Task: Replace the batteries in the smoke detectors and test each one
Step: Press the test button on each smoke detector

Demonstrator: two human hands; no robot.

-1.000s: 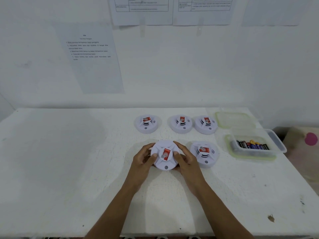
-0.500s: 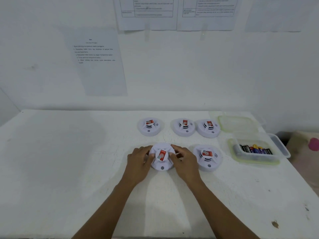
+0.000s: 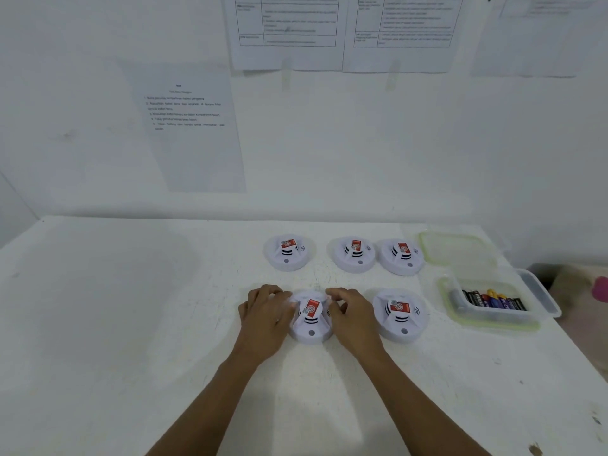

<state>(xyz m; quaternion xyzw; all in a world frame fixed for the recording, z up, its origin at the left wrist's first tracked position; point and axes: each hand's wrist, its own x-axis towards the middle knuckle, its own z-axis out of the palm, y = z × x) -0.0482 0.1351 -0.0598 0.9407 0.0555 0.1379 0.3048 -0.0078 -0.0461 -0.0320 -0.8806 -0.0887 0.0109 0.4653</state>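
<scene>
Several round white smoke detectors with red labels lie on the white table [image 3: 131,324]. My left hand [image 3: 265,315] and my right hand [image 3: 353,319] grip the near-left detector [image 3: 311,319] from both sides, fingers curled over its rim. Another detector [image 3: 399,315] sits just to its right. Three more stand in a back row: detector [image 3: 289,252], detector [image 3: 355,253] and detector [image 3: 402,256]. A clear plastic box [image 3: 539,291] at the right holds several batteries [image 3: 493,299].
The box's clear lid [image 3: 457,248] lies behind it by the wall. Printed sheets [image 3: 187,126] hang on the wall above the table. The table's right edge runs diagonally past the box, with a pink-spotted thing [image 3: 600,287] beyond it.
Both hands have slid the held detector slightly away from me on the table and closed further over its rim. The camera has tilted up.
</scene>
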